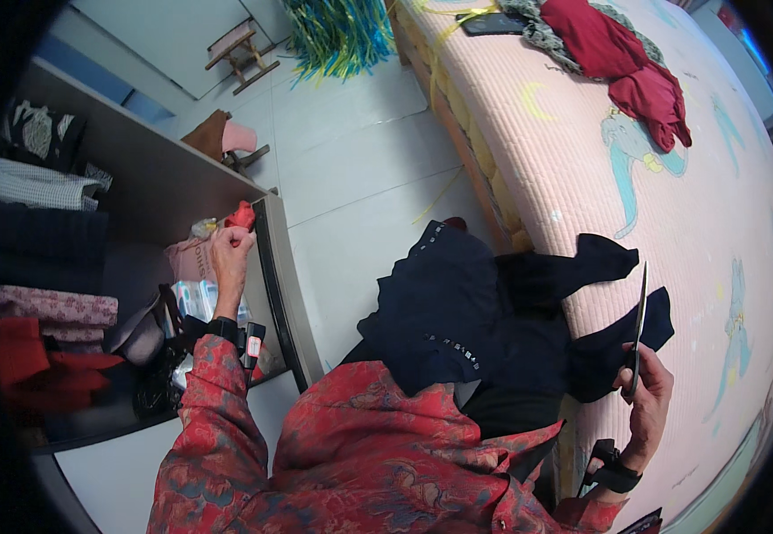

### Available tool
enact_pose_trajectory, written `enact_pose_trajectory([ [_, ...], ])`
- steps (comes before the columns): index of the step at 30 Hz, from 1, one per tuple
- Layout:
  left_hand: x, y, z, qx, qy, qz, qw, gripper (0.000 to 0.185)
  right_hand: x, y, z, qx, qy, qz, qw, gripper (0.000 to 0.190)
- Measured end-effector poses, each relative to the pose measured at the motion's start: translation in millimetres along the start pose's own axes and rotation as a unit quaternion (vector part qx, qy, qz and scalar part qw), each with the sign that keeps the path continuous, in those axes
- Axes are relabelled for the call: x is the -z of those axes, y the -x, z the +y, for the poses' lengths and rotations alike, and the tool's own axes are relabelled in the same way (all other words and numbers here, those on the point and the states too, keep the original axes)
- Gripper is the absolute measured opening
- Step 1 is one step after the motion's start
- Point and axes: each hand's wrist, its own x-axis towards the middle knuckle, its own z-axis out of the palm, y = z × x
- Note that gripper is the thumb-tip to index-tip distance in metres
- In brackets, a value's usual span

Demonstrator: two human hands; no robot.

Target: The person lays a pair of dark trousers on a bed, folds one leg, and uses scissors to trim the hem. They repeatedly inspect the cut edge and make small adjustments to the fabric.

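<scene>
My right hand (650,390) holds a pair of scissors (640,320) over the bed's edge at the right, its blades pointing away from me. At the left, my left hand (231,247) is over the open wardrobe compartment, fingers curled, beside a small red bag or cloth (242,215); whether the fingers grip something is hidden. A dark navy garment (446,307) with small pale marks along its edges lies across my lap, and its dark parts reach onto the bed.
A quilted pink cover (560,167) lies on the bed, bearing a red garment (600,47) and a phone (493,25). Folded clothes (46,247) and plastic packs (196,300) fill the wardrobe. Small stools (239,53) and a blue-green tinsel heap (340,40) stand beyond.
</scene>
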Motion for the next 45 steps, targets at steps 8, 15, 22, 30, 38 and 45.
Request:
enact_pose_trajectory([
  [8,25,32,-35,0.156,-0.16,-0.036,0.974,0.027,-8,3,-4,0.027,0.025,0.006,0.999,0.041],
  [15,28,41,-40,0.182,-0.208,-0.019,0.961,0.024,-9,5,-11,0.024,0.031,0.009,0.999,0.04],
  [22,25,43,-73,0.151,-0.183,-0.024,0.971,0.033,-10,4,-9,0.029,0.041,0.018,0.999,0.042],
  [30,25,42,-77,0.213,-0.163,-0.035,0.963,0.022,-11,5,-10,0.038,0.038,0.02,0.998,0.041],
  [38,-6,19,-69,0.12,0.071,-0.064,0.988,0.014,11,-7,-14,0.035,0.094,0.116,0.988,0.031],
  [45,-53,-4,22,0.093,0.187,-0.151,0.966,0.015,93,-40,19,0.065,0.407,0.302,0.86,0.017],
])
